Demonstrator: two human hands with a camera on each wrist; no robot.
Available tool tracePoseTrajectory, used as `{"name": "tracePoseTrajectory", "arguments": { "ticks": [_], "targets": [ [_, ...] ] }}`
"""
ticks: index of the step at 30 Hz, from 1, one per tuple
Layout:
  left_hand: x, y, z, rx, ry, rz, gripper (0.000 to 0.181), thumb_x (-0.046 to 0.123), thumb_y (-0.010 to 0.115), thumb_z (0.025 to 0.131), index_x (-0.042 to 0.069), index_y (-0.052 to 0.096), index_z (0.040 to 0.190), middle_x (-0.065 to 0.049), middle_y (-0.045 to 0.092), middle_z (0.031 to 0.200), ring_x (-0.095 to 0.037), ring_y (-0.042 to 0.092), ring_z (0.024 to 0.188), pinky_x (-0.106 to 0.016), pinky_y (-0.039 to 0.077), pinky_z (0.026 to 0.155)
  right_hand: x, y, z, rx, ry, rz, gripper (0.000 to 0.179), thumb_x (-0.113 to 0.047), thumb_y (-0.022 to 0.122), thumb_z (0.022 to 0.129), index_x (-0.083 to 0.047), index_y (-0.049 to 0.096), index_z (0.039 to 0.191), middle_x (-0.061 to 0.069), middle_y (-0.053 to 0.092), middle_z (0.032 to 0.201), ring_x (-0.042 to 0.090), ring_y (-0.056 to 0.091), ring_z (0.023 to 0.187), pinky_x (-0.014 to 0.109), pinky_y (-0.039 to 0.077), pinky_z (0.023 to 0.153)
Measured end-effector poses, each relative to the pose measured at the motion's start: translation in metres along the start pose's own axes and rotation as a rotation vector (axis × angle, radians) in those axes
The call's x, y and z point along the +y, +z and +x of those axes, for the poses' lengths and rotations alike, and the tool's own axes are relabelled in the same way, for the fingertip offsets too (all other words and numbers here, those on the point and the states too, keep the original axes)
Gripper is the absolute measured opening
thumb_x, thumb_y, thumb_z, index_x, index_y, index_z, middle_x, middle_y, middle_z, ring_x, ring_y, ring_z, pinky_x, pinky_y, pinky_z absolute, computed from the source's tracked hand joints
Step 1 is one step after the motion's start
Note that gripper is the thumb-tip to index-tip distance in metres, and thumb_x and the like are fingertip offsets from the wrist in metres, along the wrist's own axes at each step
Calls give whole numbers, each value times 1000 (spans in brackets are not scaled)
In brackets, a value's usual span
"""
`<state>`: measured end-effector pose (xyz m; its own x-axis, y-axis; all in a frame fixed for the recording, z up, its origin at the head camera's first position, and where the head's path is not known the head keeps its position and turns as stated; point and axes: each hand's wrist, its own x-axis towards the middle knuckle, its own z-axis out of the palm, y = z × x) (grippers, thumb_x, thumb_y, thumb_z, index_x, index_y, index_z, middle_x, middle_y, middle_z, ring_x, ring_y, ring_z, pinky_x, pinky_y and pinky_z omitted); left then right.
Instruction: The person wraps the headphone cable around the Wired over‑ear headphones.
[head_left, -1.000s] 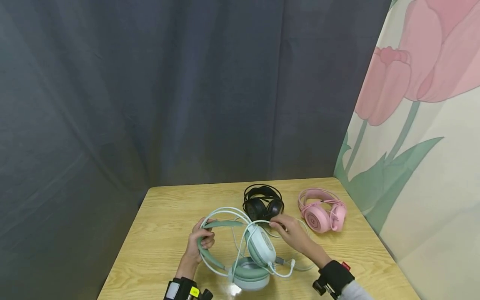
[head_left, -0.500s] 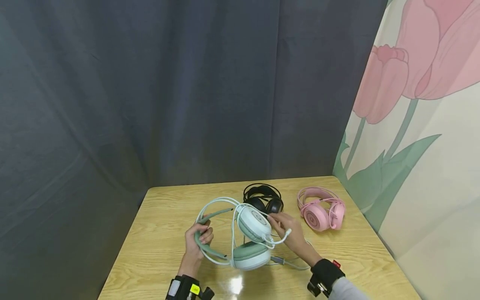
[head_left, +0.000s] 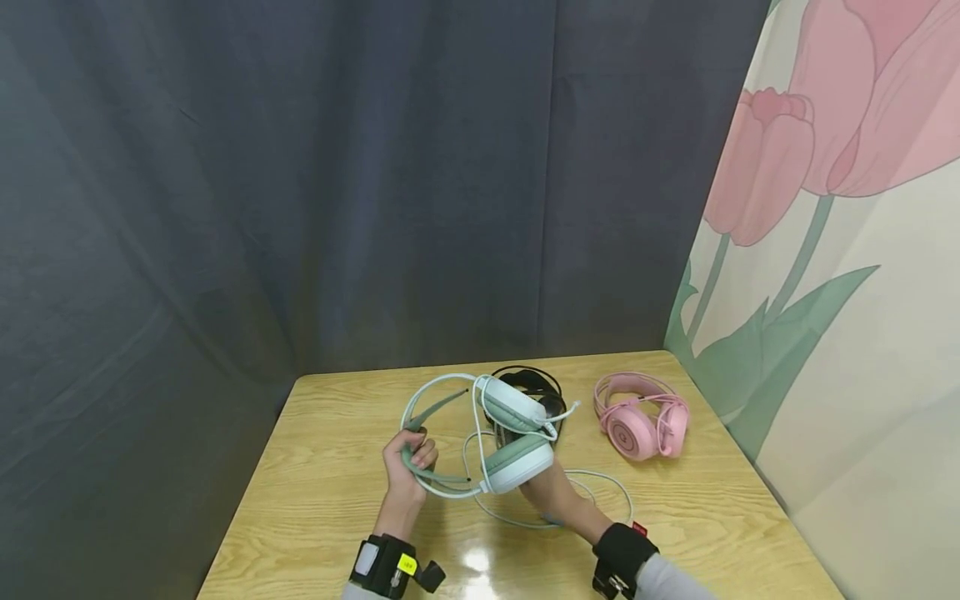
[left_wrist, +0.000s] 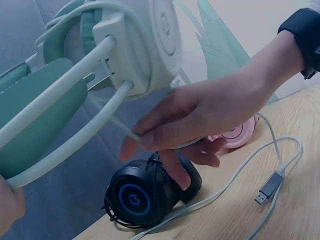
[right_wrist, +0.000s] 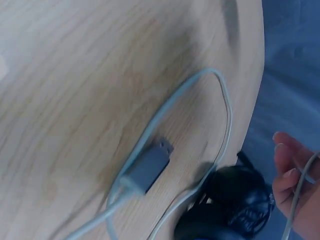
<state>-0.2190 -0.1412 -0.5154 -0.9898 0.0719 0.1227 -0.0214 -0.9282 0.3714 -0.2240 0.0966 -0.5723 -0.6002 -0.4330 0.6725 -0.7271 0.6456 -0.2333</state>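
Note:
My left hand (head_left: 410,467) grips the padded headband of mint-green and white headphones (head_left: 523,468), raised over the table with the ear cups toward the right. A thin white microphone boom (head_left: 564,414) sticks out from the cups. Partly hidden behind the lower cup in the head view is my right hand (head_left: 557,498). The left wrist view shows that right hand (left_wrist: 200,115) below the cup, pinching the headphones' pale cable (left_wrist: 120,124) between thumb and forefinger. More cable (right_wrist: 160,112) lies looped on the wood, where a grey USB plug (right_wrist: 146,169) rests.
Black headphones (left_wrist: 131,197) with a blue ring sit on the table (head_left: 330,467), just behind the held pair. Pink headphones (head_left: 633,433) lie at the back right. A dark curtain (head_left: 420,183) hangs behind, and a tulip-painted wall (head_left: 847,375) rises at the right.
The mint headphones have risen and moved away from me, turning so both cups point right. My right hand has gone from the upper cup's far side to underneath the cups.

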Motion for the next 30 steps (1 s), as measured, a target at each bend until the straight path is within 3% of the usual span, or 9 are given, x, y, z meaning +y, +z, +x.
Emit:
{"name": "tracePoseTrajectory", "arguments": {
  "ticks": [3,7,10,15,17,21,23,27,30],
  "targets": [
    [-2,3,1,97,22,16,19,-4,33,73,12,35,63,4,20,53,-7,17,41,-15,20,34,-8,5,-1,-97,-56,-137,26,-26,36,89,-8,55,91,3,55,77,20,56,73,34,47,59],
    [-3,6,2,210,77,57,19,-3,37,71,13,33,62,5,23,52,-6,17,42,-15,23,33,-18,6,-4,-213,-24,-152,19,-27,44,88,-15,53,78,-5,50,60,11,53,54,27,40,39],
    [-2,9,2,258,128,106,15,-4,38,71,11,36,69,5,24,52,-5,18,41,-14,21,33,-24,4,-3,-242,-15,-137,8,-19,54,83,-15,52,76,-7,49,61,10,53,55,27,41,43],
    [-2,11,2,315,200,222,23,-6,40,70,3,41,91,6,26,53,-4,22,38,-15,19,34,-34,-2,5,-265,-133,-199,5,-18,57,81,-16,53,79,-6,50,67,15,54,63,33,44,57],
    [-2,12,1,340,230,269,26,-6,42,70,0,42,96,5,28,54,-5,23,38,-16,20,34,-37,-6,8,-284,-139,-184,4,-20,54,83,-18,52,80,-7,50,66,14,55,63,33,44,57],
    [3,13,-2,395,324,394,30,-8,45,71,-5,44,100,2,34,53,-6,25,37,-17,22,33,-39,-15,12,-318,-122,-90,1,-19,53,84,-19,54,84,-11,47,60,7,52,55,26,40,45],
    [8,13,-4,421,376,458,32,-9,47,70,-6,45,102,1,35,53,-7,26,36,-18,23,32,-38,-22,11,-345,-116,-44,7,-16,53,83,-20,56,89,-14,43,57,3,46,49,22,34,38],
    [16,8,-4,467,452,551,36,-10,50,68,-6,45,104,-1,37,53,-8,27,36,-19,23,32,-30,-35,6,-415,-87,-30,25,-16,52,84,-20,55,108,-16,45,60,-1,36,46,18,28,35],
    [20,1,-4,494,508,613,32,-9,51,67,-6,46,98,-1,38,54,-8,27,36,-19,22,32,-19,-45,2,-431,-45,-27,25,-18,51,86,-21,56,110,-15,49,63,-1,36,47,18,28,36]
  ]
}}
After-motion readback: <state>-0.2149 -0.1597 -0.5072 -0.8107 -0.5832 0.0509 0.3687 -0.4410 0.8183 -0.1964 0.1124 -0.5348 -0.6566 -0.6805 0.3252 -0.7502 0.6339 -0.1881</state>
